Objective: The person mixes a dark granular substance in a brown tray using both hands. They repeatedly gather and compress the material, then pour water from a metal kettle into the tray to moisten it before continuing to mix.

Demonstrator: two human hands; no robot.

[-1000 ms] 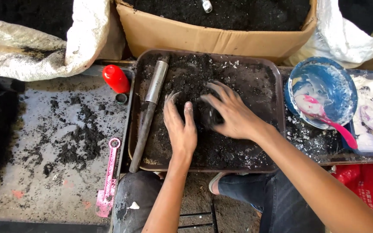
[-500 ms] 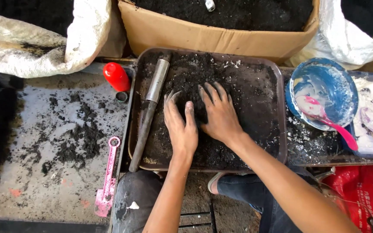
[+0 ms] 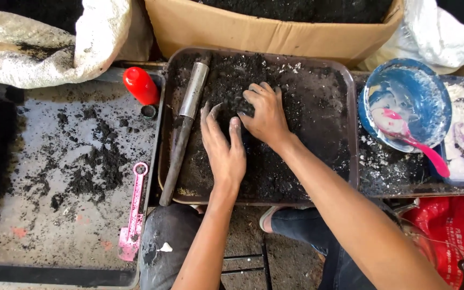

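Dark soil covers the floor of a shallow brown tray, heaped thickest toward the far middle. A small mound of it lies between the two hands, touching both. The right hand rests palm-down on the mound's far right side, its fingers curled narrowly over a clump and pointing left. The left hand lies just nearer the person, fingers spread and pointing away, their tips against the mound's near left edge. The mound thus sits ahead of the left fingers and under the right ones; the right hand is the nearer to it.

A metal tube lies along the tray's left side, long axis running near to far, just beside the left hand but apart from it. Outside the tray: a red bottle and a pink scoop on the soil-strewn tabletop to the left, a blue bowl with pink spoon to the right, a cardboard box beyond.
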